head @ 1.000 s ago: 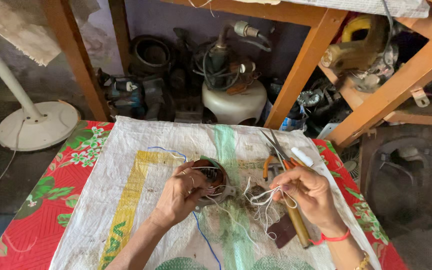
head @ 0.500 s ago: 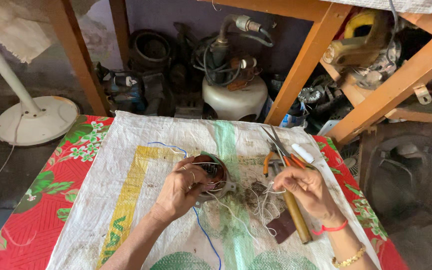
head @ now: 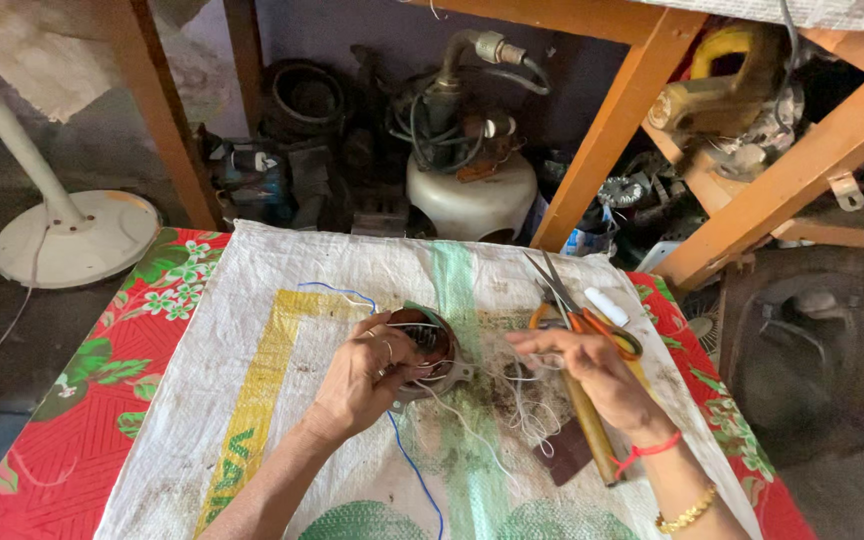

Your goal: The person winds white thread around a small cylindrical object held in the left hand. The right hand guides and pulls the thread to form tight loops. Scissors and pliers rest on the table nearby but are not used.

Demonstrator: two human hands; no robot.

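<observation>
Gripping motor stator (head: pixel 430 350), left hand (head: pixel 362 375) curled; right hand (head: pixel 592 365) pinching white thread (head: pixel 522 385), palm down.

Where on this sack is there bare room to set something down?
The near-left of the woven sack, left of the left hand, is bare, as is the far strip by its back edge. Crowded: the middle, with the round wound part, loose threads, right hand and scissors.
</observation>
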